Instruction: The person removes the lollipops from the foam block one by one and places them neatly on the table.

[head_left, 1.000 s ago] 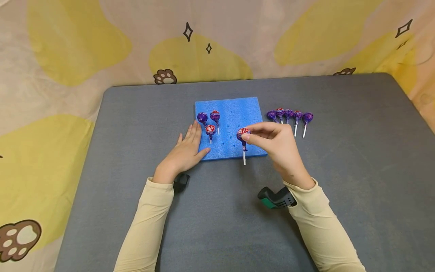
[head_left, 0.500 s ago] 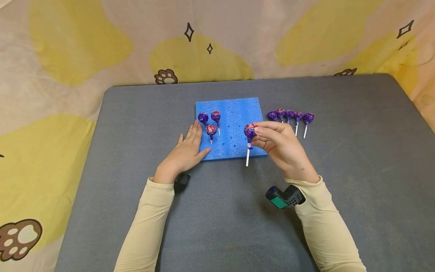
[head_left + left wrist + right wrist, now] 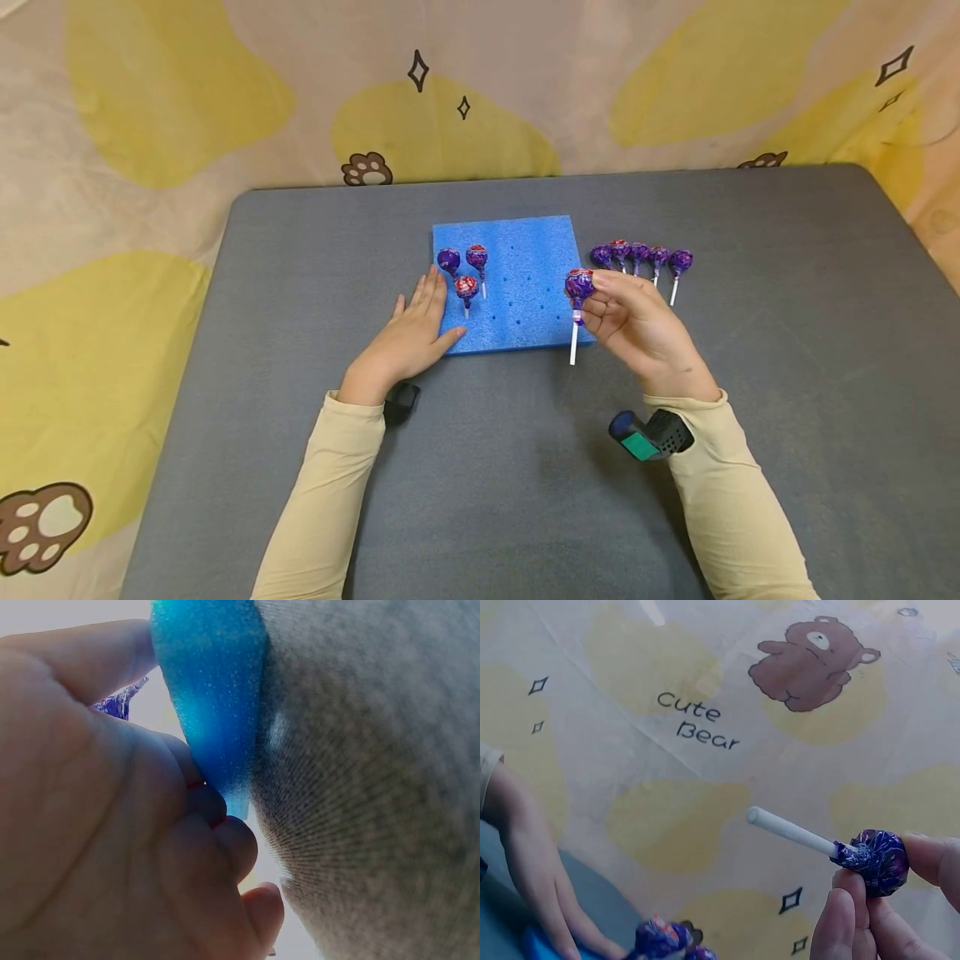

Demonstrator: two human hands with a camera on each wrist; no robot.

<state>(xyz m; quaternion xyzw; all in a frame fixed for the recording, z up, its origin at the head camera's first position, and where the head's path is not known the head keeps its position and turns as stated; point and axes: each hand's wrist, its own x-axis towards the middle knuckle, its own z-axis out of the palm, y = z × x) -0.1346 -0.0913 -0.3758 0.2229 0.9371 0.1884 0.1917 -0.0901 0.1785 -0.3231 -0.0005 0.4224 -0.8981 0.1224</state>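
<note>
The right hand (image 3: 647, 332) pinched a lollipop (image 3: 579, 286), stick (image 3: 573, 344) down, near the right edge of the blue block (image 3: 531, 243); the left hand (image 3: 405, 340) lay spread against its left edge; a loose pinch likely risked dropping the lollipop.

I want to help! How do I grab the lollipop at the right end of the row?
Probably pinch that lollipop by its round head, coming from above and the right: the next lollipop sits close on its left, and its stick is thin.

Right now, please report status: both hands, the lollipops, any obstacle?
Left hand against blue board, left side. Right hand pinches one lollipop, stick downward. Three lollipops in board. No obstacle visible.
</note>
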